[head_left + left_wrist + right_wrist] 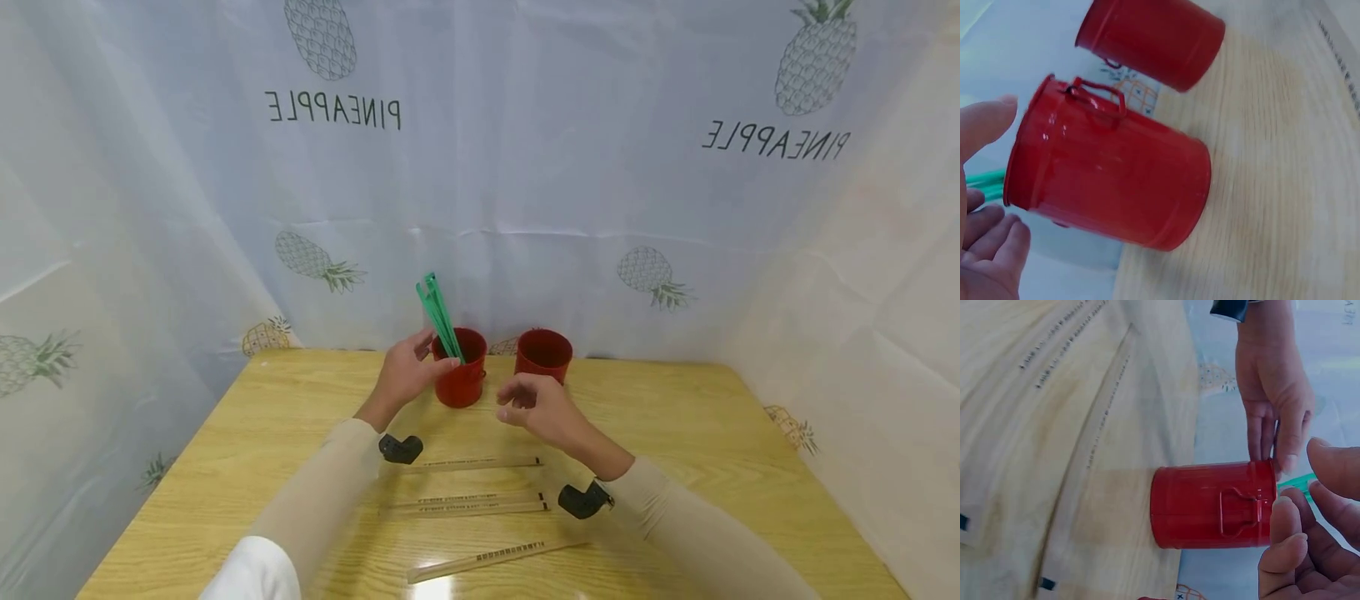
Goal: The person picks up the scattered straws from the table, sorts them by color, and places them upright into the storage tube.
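Note:
A red bucket [460,385] with a small wire handle stands near the back of the table, and several thin green strips [441,317] lean up out of it. My left hand [405,375] is at this bucket's rim, fingers and thumb apart on its left side; in the left wrist view the thumb stands off the wall. Whether a fingertip touches the rim I cannot tell. To the right is a second red bucket [543,353]. My right hand [543,412] hovers in front of it, fingers loosely bent and holding nothing.
Several long, flat brown paper sleeves [498,553] with dark print lie across the front of the wooden table [675,467]. A white curtain [480,183] with pineapple prints hangs right behind the buckets and along both sides.

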{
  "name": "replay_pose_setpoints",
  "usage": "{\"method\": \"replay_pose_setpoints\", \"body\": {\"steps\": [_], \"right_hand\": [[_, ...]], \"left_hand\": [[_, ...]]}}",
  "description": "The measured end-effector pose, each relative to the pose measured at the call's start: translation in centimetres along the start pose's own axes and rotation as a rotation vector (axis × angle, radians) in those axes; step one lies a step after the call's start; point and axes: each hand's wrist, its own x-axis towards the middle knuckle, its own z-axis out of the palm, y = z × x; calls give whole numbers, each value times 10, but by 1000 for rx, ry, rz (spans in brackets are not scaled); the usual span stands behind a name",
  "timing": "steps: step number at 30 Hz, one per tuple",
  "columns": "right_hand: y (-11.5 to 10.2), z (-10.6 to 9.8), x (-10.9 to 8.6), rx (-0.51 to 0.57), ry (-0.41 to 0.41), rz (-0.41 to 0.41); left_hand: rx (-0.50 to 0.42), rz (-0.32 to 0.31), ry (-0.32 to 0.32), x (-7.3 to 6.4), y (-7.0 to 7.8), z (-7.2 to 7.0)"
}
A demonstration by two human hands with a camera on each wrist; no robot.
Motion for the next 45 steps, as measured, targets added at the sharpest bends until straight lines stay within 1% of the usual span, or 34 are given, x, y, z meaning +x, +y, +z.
{"method": "replay_pose_setpoints", "body": {"steps": [2, 5, 8, 10, 12, 15, 18, 22, 26, 28, 30, 33, 35, 38, 41, 45], "right_hand": [[2, -2, -8, -6, -23, -9], [6, -4, -19, -36, -49, -27], [10, -6, -31, -57, -83, -25], [14, -5, -39, -76, -103, -25], [17, -5, -45, -89, -127, -28], [23, -6, -56, -109, -163, -29], [28, -9, -65, -123, -208, -20], [33, -12, -76, -158, -270, -26], [38, -14, -86, -172, -348, -28], [40, -16, -90, -175, -391, -23], [42, -18, -93, -206, -425, -41], [45, -20, -97, -267, -459, -69], [46, -21, -99, -318, -472, -84], [45, -23, -101, -380, -495, -88], [46, -22, -103, -430, -522, -126], [50, -20, -104, -446, -553, -182]], "left_hand": [[6, 4, 24, -2, 3, 0], [-17, 10, 68, -4, 9, 1], [-61, 4, 113, -4, 19, 5], [-92, 8, 126, -4, 28, 10], [-115, 13, 114, -3, 37, 17], [-139, 25, 66, -2, 48, 29], [-169, 42, 22, 2, 55, 41], [-198, 53, -9, 7, 56, 57], [-175, 35, -47, 9, 52, 72], [-147, 27, -65, 10, 50, 80], [-109, 31, -77, 11, 49, 88], [-57, 45, -85, 13, 48, 99], [-44, 51, -91, 16, 49, 106], [-45, 61, -101, 20, 50, 115], [-43, 71, -103, 22, 51, 120], [-23, 79, -94, 25, 52, 123]]}}
